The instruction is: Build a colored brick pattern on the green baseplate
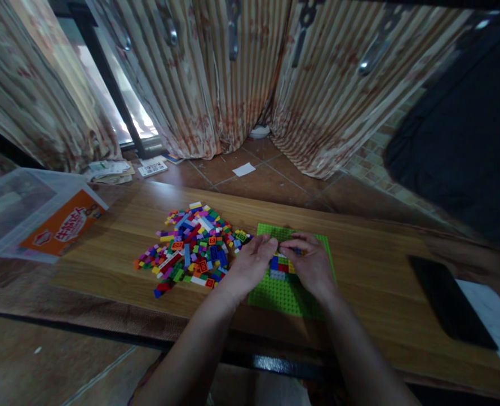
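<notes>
A green studded baseplate [292, 299] lies on the wooden board in front of me. Several coloured toy bricks [280, 266], blue, red, yellow and grey among them, are joined together on it. My left hand [256, 256] reaches over the plate's left side, its fingers closed and thumb pointing at the bricks. From the right, my right hand [309, 256] bends over the same bricks with thumb and forefinger pinched together. The two hands' fingertips nearly meet at the built bricks' far edge. Whatever sits between the fingertips is too small and hidden to make out.
A loose heap of mixed bricks [199, 242] spreads left of the baseplate. Farther left stands a clear plastic bin [42, 208] with an orange label. A black phone-like slab [450, 301] and a white sheet [489, 316] lie at the right. Curtains [216, 84] hang behind.
</notes>
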Demonstrator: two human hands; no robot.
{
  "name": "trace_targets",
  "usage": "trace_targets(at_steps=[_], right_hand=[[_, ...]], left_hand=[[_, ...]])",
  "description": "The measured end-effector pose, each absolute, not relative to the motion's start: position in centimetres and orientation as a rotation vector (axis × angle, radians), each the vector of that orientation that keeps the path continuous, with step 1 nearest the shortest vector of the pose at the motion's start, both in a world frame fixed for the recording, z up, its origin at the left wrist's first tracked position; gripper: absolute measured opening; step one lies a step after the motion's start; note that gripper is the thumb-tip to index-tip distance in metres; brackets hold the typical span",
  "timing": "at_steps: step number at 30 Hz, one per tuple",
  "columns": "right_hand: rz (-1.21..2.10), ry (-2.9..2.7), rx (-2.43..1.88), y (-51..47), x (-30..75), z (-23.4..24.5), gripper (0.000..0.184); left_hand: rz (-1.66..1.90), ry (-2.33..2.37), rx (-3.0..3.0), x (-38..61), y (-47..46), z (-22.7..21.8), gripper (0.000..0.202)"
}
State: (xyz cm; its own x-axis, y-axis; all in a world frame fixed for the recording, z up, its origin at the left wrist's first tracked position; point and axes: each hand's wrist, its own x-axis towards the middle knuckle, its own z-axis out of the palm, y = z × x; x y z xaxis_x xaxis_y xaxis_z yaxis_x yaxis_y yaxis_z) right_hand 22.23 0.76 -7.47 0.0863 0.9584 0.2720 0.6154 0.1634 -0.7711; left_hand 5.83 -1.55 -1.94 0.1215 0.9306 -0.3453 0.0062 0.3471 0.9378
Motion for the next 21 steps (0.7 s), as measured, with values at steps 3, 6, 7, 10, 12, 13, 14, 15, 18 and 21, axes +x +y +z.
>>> trace_targets(at_steps=[3,6,7,10,12,13,14,15,18,21], right_hand=[[0.557,-1.582,-1.544,0.96,22.05,-7.43,0.013],[0.603,-1.579,-1.556,1.08,21.95,-7.09,0.016],[0.613,-1.58,-1.565,1.09,21.95,-6.96,0.017],[0.63,-1.579,-1.581,1.11,22.01,-6.77,0.018],[0.655,-1.58,-1.581,1.14,22.08,-6.85,0.019],[0.672,-1.575,-1.582,1.16,22.1,-6.94,0.02],[0.688,-1.565,-1.587,1.19,22.13,-7.04,0.02],[0.703,-1.556,-1.591,1.21,22.14,-7.16,0.021],[0.73,-1.534,-1.589,1.28,22.14,-7.41,0.022],[0.72,-1.533,-1.584,1.29,22.07,-7.45,0.021]], left_hand=[[0.88,1.246,0.994,5.87,-1.55,-1.98,0.052],[0.882,1.242,1.015,5.87,-1.52,-2.16,0.052],[0.885,1.244,1.017,5.87,-1.52,-2.25,0.052],[0.896,1.246,1.01,5.86,-1.48,-2.56,0.053],[0.905,1.24,1.007,5.86,-1.44,-2.73,0.054],[0.906,1.236,1.009,5.87,-1.42,-2.79,0.053],[0.904,1.231,1.013,5.88,-1.39,-2.83,0.053],[0.899,1.226,1.017,5.88,-1.37,-2.84,0.053],[0.876,1.218,1.034,5.87,-1.35,-2.79,0.053],[0.864,1.233,1.039,5.85,-1.41,-2.68,0.055]])
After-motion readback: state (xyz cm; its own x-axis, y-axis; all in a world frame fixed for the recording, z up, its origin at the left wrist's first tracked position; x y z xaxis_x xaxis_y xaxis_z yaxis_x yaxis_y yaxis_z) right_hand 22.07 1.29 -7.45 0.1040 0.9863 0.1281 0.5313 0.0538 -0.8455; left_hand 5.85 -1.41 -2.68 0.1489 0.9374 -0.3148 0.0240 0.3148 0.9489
